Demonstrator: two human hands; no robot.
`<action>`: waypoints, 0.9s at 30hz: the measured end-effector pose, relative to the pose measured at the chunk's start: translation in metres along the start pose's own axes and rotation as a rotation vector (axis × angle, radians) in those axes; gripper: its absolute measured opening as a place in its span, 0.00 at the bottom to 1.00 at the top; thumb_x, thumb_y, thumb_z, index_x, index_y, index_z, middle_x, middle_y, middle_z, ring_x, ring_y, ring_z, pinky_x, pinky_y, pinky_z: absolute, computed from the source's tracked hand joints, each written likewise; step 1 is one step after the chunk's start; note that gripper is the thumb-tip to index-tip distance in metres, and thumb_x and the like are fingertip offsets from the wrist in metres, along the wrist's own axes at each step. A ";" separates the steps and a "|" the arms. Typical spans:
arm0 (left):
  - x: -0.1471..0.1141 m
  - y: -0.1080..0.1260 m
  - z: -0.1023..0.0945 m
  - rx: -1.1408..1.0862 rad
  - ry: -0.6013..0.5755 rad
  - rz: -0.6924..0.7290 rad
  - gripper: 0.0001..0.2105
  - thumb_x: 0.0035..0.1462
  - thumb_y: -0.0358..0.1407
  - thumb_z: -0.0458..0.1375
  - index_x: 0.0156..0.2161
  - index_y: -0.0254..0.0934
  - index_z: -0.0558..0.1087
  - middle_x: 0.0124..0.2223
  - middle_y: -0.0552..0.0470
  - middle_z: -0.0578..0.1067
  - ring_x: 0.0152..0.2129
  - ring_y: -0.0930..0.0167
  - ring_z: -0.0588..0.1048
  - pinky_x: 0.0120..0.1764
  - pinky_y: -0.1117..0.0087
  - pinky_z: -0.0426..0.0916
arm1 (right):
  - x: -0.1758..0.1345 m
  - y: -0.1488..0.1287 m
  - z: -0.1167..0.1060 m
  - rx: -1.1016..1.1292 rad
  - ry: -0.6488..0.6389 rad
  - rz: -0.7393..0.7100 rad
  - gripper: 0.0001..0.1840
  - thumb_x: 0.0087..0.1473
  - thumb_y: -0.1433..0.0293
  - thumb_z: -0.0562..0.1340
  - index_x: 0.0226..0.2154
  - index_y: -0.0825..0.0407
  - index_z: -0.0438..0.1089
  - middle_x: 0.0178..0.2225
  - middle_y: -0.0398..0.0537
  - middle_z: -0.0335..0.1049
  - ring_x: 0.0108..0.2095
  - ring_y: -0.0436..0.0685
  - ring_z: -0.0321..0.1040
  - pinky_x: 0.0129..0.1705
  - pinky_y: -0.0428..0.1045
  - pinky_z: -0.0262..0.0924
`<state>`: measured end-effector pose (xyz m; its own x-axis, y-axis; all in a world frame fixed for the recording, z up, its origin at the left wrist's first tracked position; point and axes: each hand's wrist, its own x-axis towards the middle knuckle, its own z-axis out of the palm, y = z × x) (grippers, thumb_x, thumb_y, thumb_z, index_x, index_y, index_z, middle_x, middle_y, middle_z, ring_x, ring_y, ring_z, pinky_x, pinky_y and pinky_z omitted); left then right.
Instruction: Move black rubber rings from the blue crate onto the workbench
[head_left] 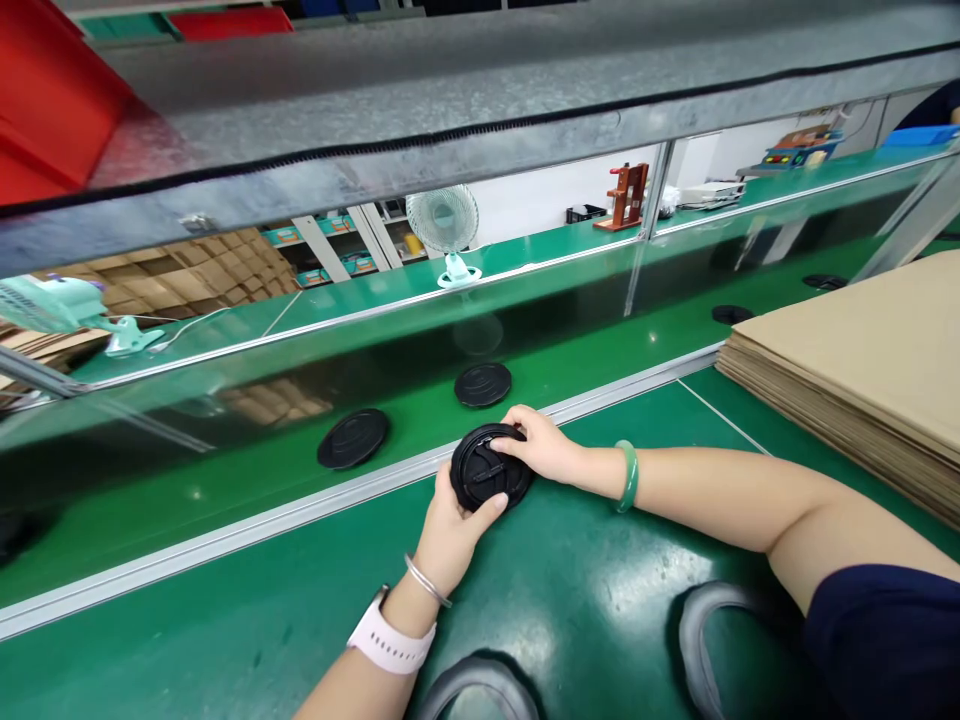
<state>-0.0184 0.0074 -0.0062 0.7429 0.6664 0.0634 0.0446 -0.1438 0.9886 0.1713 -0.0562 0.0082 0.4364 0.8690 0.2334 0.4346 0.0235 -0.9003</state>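
Observation:
Both my hands hold one round black plastic part (480, 477) above the near edge of the green bench, its ribbed inner side facing me. My left hand (450, 520) grips its lower left rim, thumb along the bottom. At the upper right, my right hand (536, 447) closes on the rim with the thumb reaching over the inner face. Just beyond lie two similar black discs, one (483, 384) behind the held part and another (353, 438) to its left, both on the green conveyor belt (420, 410).
Metal edging (225, 530) separates belt and bench. A stack of cardboard sheets (855, 340) stands at right. Grey rings (480, 685) lie close to me. Overhead runs a metal shelf (450, 130) with a red bin (52, 100). A small fan (444, 222) stands across the belt.

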 end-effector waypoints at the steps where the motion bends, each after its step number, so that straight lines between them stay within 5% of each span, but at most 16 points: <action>1: 0.000 -0.001 0.000 0.015 0.011 0.007 0.38 0.52 0.51 0.67 0.61 0.37 0.58 0.60 0.40 0.67 0.59 0.56 0.67 0.60 0.52 0.64 | -0.001 -0.001 0.001 0.005 0.019 0.011 0.13 0.53 0.74 0.71 0.30 0.55 0.64 0.33 0.43 0.63 0.37 0.55 0.62 0.40 0.49 0.56; 4: 0.001 -0.002 -0.001 0.075 0.078 0.014 0.32 0.57 0.53 0.63 0.59 0.37 0.62 0.58 0.42 0.69 0.58 0.56 0.67 0.63 0.52 0.60 | -0.001 -0.002 0.000 0.044 0.013 0.037 0.12 0.54 0.73 0.70 0.30 0.55 0.64 0.33 0.44 0.64 0.37 0.56 0.63 0.40 0.50 0.57; 10: 0.002 0.003 -0.002 0.104 0.146 -0.001 0.28 0.57 0.52 0.62 0.55 0.37 0.67 0.54 0.43 0.72 0.55 0.56 0.69 0.61 0.51 0.60 | -0.002 -0.004 -0.009 0.226 -0.339 0.009 0.24 0.46 0.71 0.77 0.43 0.55 0.68 0.41 0.44 0.72 0.42 0.59 0.70 0.44 0.50 0.65; 16: 0.002 0.005 0.001 0.002 0.128 -0.015 0.29 0.55 0.52 0.65 0.53 0.36 0.65 0.52 0.42 0.73 0.52 0.57 0.71 0.59 0.52 0.64 | 0.001 -0.006 -0.004 0.035 -0.216 -0.041 0.23 0.43 0.74 0.79 0.39 0.56 0.70 0.37 0.43 0.73 0.39 0.59 0.71 0.40 0.49 0.66; 19: 0.003 0.006 0.003 -0.108 0.094 -0.043 0.34 0.58 0.55 0.61 0.60 0.39 0.54 0.55 0.39 0.71 0.49 0.58 0.75 0.49 0.53 0.73 | 0.021 0.006 -0.033 -0.046 -0.068 -0.048 0.20 0.49 0.70 0.76 0.43 0.56 0.71 0.41 0.49 0.73 0.44 0.64 0.70 0.48 0.56 0.66; 22: 0.005 0.007 0.002 -0.199 0.064 -0.045 0.37 0.59 0.55 0.60 0.63 0.43 0.48 0.57 0.39 0.69 0.50 0.59 0.75 0.46 0.57 0.75 | 0.051 0.033 -0.082 -0.162 0.132 -0.051 0.22 0.61 0.69 0.66 0.55 0.60 0.67 0.58 0.62 0.61 0.62 0.70 0.53 0.66 0.66 0.42; 24: 0.006 0.007 -0.001 -0.237 0.055 -0.052 0.37 0.58 0.54 0.62 0.63 0.42 0.50 0.54 0.39 0.72 0.48 0.58 0.76 0.46 0.58 0.75 | 0.068 0.052 -0.108 -0.222 0.138 -0.042 0.30 0.56 0.69 0.69 0.58 0.64 0.65 0.64 0.66 0.51 0.68 0.71 0.39 0.69 0.64 0.24; 27: 0.010 0.008 -0.004 -0.272 0.039 -0.072 0.37 0.58 0.55 0.62 0.62 0.39 0.50 0.48 0.40 0.75 0.44 0.58 0.78 0.45 0.56 0.75 | 0.072 0.068 -0.120 -0.249 0.107 -0.009 0.38 0.54 0.63 0.70 0.60 0.69 0.63 0.65 0.69 0.45 0.69 0.70 0.30 0.69 0.62 0.13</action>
<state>-0.0140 0.0160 0.0025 0.7181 0.6959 -0.0082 -0.0883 0.1028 0.9908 0.3270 -0.0512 0.0077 0.5066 0.8120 0.2898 0.6134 -0.1032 -0.7830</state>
